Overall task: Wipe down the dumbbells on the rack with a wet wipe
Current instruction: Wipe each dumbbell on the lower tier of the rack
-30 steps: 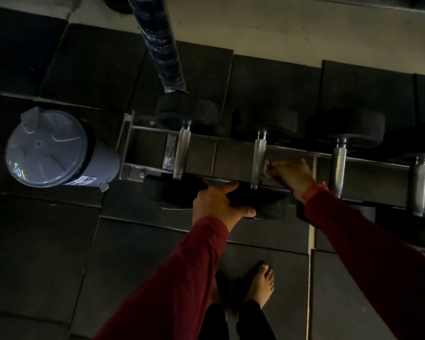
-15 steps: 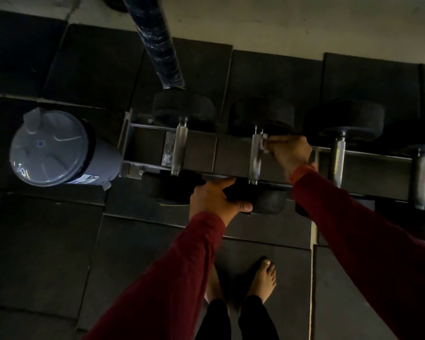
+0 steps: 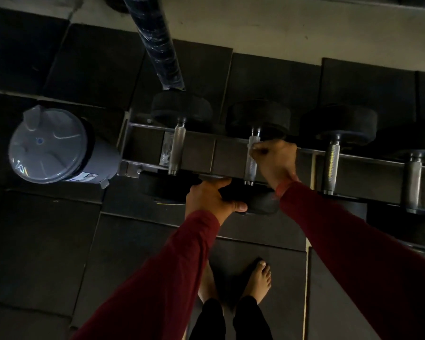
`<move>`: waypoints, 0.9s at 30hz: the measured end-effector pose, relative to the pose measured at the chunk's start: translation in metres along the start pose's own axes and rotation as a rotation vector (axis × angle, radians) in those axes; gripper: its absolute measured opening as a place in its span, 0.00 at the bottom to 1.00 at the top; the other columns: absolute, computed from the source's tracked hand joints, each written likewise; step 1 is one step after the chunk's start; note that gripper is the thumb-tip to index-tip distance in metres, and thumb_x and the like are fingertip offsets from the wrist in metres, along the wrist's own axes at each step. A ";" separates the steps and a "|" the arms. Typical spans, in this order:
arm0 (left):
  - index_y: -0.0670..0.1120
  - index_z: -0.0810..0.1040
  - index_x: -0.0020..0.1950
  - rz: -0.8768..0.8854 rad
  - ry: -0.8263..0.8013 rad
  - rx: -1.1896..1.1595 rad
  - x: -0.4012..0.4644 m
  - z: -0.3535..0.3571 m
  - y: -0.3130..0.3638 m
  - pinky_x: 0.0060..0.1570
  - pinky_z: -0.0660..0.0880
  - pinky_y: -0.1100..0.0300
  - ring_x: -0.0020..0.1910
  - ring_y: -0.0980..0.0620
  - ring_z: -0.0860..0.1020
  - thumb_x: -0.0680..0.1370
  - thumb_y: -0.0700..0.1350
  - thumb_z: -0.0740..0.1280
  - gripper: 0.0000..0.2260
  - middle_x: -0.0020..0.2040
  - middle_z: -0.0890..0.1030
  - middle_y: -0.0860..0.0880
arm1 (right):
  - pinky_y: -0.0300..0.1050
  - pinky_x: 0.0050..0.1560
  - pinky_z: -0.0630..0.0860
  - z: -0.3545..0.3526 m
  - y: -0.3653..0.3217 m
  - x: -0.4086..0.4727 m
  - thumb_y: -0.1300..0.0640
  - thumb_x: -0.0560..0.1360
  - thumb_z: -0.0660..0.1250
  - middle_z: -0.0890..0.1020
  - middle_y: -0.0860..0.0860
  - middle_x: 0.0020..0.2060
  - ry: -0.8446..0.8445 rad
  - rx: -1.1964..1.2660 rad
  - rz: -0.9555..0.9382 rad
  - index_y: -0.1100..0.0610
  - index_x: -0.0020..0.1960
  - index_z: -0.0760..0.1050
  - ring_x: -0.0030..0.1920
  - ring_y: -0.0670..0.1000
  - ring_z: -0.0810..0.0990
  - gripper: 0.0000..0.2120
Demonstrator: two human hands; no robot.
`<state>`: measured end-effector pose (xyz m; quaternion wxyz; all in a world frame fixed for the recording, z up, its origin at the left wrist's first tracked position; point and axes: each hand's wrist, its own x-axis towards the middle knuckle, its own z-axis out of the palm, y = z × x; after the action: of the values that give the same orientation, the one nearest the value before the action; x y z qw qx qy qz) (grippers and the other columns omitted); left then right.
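Observation:
Several black dumbbells with knurled steel handles lie across a metal rack [image 3: 147,127]. My right hand [image 3: 275,158] pinches a small white wet wipe [image 3: 252,147] against the far end of the second dumbbell's handle [image 3: 250,165]. My left hand [image 3: 211,197] grips that dumbbell's near black head [image 3: 258,204], thumb underneath. The first dumbbell [image 3: 176,150] lies to the left. Another dumbbell [image 3: 330,165] and a further one [image 3: 413,182] lie to the right.
A grey lidded bin [image 3: 52,146] stands left of the rack. A dark wrapped pole [image 3: 155,40] leans in from the top. Black rubber floor tiles surround the rack, and my bare feet [image 3: 258,278] stand just in front of it.
My right hand slid the wipe along the second dumbbell's handle from its near end toward the far end. My left hand stayed on the near head.

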<state>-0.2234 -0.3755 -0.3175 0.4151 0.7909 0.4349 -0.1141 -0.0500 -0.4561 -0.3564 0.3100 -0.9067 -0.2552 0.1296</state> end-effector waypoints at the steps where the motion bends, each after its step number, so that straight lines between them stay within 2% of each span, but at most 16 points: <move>1: 0.59 0.79 0.65 0.002 0.001 0.003 0.000 0.000 0.000 0.62 0.76 0.56 0.58 0.55 0.80 0.58 0.61 0.82 0.36 0.57 0.83 0.55 | 0.41 0.48 0.80 0.000 -0.003 0.008 0.60 0.75 0.70 0.86 0.50 0.43 -0.022 -0.086 -0.073 0.55 0.48 0.86 0.43 0.46 0.83 0.06; 5: 0.59 0.79 0.64 0.003 0.005 -0.002 0.001 0.000 0.000 0.62 0.75 0.57 0.58 0.54 0.80 0.57 0.61 0.82 0.36 0.57 0.83 0.54 | 0.51 0.55 0.80 -0.002 -0.010 0.031 0.67 0.75 0.65 0.82 0.55 0.55 -0.289 -0.446 -0.295 0.57 0.56 0.83 0.55 0.56 0.81 0.13; 7: 0.59 0.79 0.64 0.000 0.003 -0.021 0.001 0.000 -0.001 0.62 0.76 0.56 0.58 0.54 0.80 0.57 0.61 0.82 0.36 0.58 0.83 0.54 | 0.52 0.53 0.80 -0.004 -0.010 0.027 0.67 0.74 0.65 0.81 0.55 0.55 -0.408 -0.585 -0.382 0.58 0.56 0.82 0.56 0.57 0.81 0.13; 11: 0.58 0.79 0.64 -0.005 -0.005 -0.052 0.001 0.001 -0.002 0.62 0.76 0.56 0.58 0.54 0.80 0.57 0.60 0.83 0.37 0.58 0.83 0.54 | 0.51 0.52 0.79 -0.008 -0.006 0.018 0.64 0.73 0.65 0.83 0.53 0.51 -0.596 -0.590 -0.497 0.54 0.52 0.82 0.53 0.57 0.81 0.12; 14: 0.58 0.79 0.64 -0.003 0.005 -0.059 0.000 0.001 -0.002 0.63 0.75 0.58 0.59 0.55 0.79 0.57 0.59 0.83 0.37 0.60 0.82 0.54 | 0.51 0.54 0.79 -0.008 -0.011 0.027 0.65 0.72 0.67 0.83 0.53 0.52 -0.647 -0.607 -0.550 0.55 0.51 0.84 0.53 0.55 0.82 0.12; 18: 0.59 0.79 0.65 -0.014 -0.001 -0.073 -0.001 0.001 -0.001 0.63 0.75 0.58 0.59 0.56 0.79 0.57 0.59 0.83 0.36 0.59 0.83 0.54 | 0.48 0.47 0.78 -0.007 -0.025 0.037 0.63 0.75 0.68 0.82 0.52 0.52 -0.583 -0.894 -0.667 0.54 0.55 0.82 0.56 0.54 0.77 0.10; 22: 0.58 0.79 0.65 -0.013 -0.006 -0.070 -0.002 0.000 0.000 0.63 0.75 0.59 0.59 0.56 0.79 0.58 0.59 0.83 0.36 0.59 0.83 0.55 | 0.52 0.48 0.80 -0.002 -0.023 0.031 0.65 0.73 0.66 0.83 0.56 0.48 -0.651 -0.946 -0.693 0.58 0.52 0.82 0.51 0.59 0.80 0.10; 25: 0.58 0.79 0.65 -0.025 -0.014 -0.066 -0.004 -0.002 0.003 0.62 0.75 0.59 0.59 0.54 0.79 0.58 0.58 0.83 0.36 0.59 0.83 0.54 | 0.51 0.52 0.78 -0.004 -0.017 0.021 0.62 0.74 0.64 0.84 0.56 0.47 -0.745 -0.833 -0.673 0.57 0.50 0.82 0.48 0.59 0.82 0.10; 27: 0.57 0.79 0.66 -0.040 -0.016 -0.050 -0.005 -0.002 0.006 0.62 0.74 0.61 0.61 0.53 0.79 0.58 0.57 0.83 0.36 0.61 0.82 0.53 | 0.42 0.52 0.75 -0.012 -0.013 0.010 0.58 0.75 0.66 0.85 0.53 0.46 -0.704 -0.649 -0.554 0.54 0.51 0.84 0.49 0.55 0.83 0.09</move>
<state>-0.2221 -0.3780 -0.3102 0.4357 0.7707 0.4499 -0.1178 -0.0416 -0.4478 -0.3396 -0.0667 -0.7567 -0.5991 0.2530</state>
